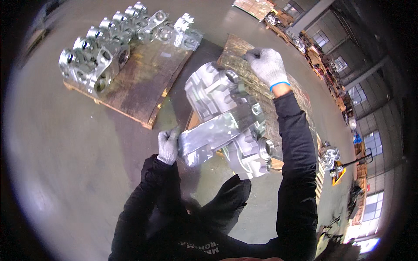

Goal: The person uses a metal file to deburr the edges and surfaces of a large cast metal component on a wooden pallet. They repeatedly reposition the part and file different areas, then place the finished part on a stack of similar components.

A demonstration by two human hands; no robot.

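A: We start with the largest item. What surface do we stand on?

B: We stand on a grey concrete floor (65, 174) in a factory hall. To our upper left lies a wooden pallet (139, 82) carrying a row of machined aluminium castings (109, 48), set side by side along its far edge and touching one another.

A: And directly ahead of us?

B: A second wooden pallet (244, 61) lies ahead and to the right, its dark board face worn and stained. A dark sheet shows between the two pallets. Along the right wall, well apart from us, further pallets hold more metal parts (328, 156).

A: Where is the workpiece?

B: We hold a large aluminium housing casting (226, 122) off the ground, above the near edge of the second pallet. It is tilted, with round bored ports facing lower right and a flat machined face toward lower left.

A: State the left hand.

B: Our left hand (168, 145), in a grey knit glove, is closed on the lower left end of the casting, fingers wrapped over the edge of the flat face.

A: State the right hand.

B: Our right hand (266, 65), in a grey knit glove with a blue cuff band, rests near the upper end of the casting with its fingers curled. We cannot tell whether it grips the casting or bears on the pallet board behind it.
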